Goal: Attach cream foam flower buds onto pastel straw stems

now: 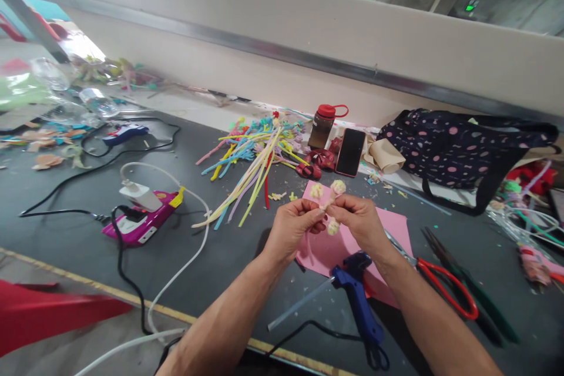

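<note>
Over a pink sheet [399, 232], my left hand [288, 228] and my right hand [360, 224] meet at a small sprig of pale yellow fuzzy flowers [338, 187]. Both hands have their fingertips pinched at the place where its stems come together. Three round blossoms show: two above the fingers and one below. A pale pink stem trails down from my left hand. Just below the hands lies a blue glue gun [359, 299] with a clear glue stick [299, 304] in its back. Red-handled scissors [445, 282] rest partly behind my right forearm.
Several fuzzy pipe cleaners [251, 173] lie piled beyond my left hand. A red-capped bottle [322, 126], a phone [351, 153] and a patterned bag [453, 147] stand at the back. Long-nosed pliers [471, 282] lie right; a purple power strip [147, 223] with cables sits left.
</note>
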Demonstrator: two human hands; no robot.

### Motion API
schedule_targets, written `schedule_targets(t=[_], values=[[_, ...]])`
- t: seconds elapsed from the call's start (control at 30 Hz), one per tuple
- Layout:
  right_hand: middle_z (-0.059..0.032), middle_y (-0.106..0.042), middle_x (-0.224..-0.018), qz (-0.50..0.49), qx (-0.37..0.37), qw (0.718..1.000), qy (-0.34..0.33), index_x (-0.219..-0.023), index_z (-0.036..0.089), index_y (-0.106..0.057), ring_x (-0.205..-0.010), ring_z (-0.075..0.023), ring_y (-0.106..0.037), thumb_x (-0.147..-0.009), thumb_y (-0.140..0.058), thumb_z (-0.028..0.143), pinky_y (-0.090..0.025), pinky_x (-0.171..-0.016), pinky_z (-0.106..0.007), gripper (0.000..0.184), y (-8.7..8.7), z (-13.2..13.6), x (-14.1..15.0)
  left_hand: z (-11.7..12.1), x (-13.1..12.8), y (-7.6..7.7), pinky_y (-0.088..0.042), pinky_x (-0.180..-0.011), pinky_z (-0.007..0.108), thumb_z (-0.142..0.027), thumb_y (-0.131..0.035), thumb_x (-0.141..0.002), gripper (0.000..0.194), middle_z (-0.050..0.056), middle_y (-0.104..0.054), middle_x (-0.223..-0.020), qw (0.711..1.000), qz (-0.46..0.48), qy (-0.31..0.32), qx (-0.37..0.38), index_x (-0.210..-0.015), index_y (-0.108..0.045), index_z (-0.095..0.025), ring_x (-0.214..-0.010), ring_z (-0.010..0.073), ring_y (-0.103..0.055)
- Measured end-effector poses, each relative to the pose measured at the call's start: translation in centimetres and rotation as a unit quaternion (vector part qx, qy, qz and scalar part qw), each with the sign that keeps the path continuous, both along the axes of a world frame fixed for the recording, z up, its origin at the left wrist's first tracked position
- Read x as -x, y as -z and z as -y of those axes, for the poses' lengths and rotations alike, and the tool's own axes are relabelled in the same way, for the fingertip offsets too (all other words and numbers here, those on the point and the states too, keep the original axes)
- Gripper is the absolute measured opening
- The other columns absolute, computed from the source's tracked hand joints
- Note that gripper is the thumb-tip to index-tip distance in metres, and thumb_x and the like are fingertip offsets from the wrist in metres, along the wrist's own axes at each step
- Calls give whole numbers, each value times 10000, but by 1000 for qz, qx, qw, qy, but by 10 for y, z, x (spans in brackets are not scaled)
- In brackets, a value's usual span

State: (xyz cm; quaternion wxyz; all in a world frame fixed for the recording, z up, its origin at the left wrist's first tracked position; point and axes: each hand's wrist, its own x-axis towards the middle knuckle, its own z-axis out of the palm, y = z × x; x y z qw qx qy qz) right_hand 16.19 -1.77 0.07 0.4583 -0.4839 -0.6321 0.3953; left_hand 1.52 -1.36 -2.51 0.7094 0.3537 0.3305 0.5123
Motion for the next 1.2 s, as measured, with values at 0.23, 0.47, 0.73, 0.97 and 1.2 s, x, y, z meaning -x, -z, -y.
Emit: schedule_targets(t=[0.23, 0.47, 0.73, 0.97, 1.2], values=[[-2, -635, -642, 72, -58, 994, -63, -676, 164, -664, -591, -116, -546, -752, -574, 178, -403, -563, -214, 119, -5, 0, -6, 4, -5, -1, -417, -464, 174, -232, -705, -657, 169, -10, -610, -515, 999, 25, -28, -13, -665, -575, -125, -437, 71, -527], [-8, -641, -669, 151, -142, 973, -105, -720, 170, -671, -598, -107, -569, -771, -548, 119, -411, -572, -207, 142, -12, 1, -12, 5, -7, 0, -405, -461, 170, -245, -709, -649, 171, -8, -606, -505, 1000, 7, -24, -16, -643, -593, -120, -436, 66, -519], [-11, -655, -677, 202, -155, 961, -109, -713, 174, -667, -604, -110, -575, -775, -520, 102, -406, -585, -209, 174, -10, 2, -11, 4, -8, 5, -396, -464, 176, -273, -728, -620, 200, -16, -593, -511, 999, -14, -37, -12, -661, -604, -121, -441, 64, -508], [-12, -663, -685, 189, -136, 966, -113, -731, 193, -685, -619, -125, -586, -774, -518, 136, -424, -594, -226, 181, -10, 0, -12, 2, -9, 7, -402, -467, 193, -292, -725, -624, 220, -4, -595, -514, 999, -16, -33, -3, -682, -601, -120, -442, 79, -514], [-33, -684, -747, 151, -122, 975, -108, -755, 186, -697, -652, -137, -610, -773, -550, 178, -445, -603, -234, 149, -12, -1, -13, 1, -7, 5, -391, -465, 175, -267, -709, -649, 189, 7, -613, -573, 1000, 20, -6, 5, -677, -602, -114, -463, 65, -514]])
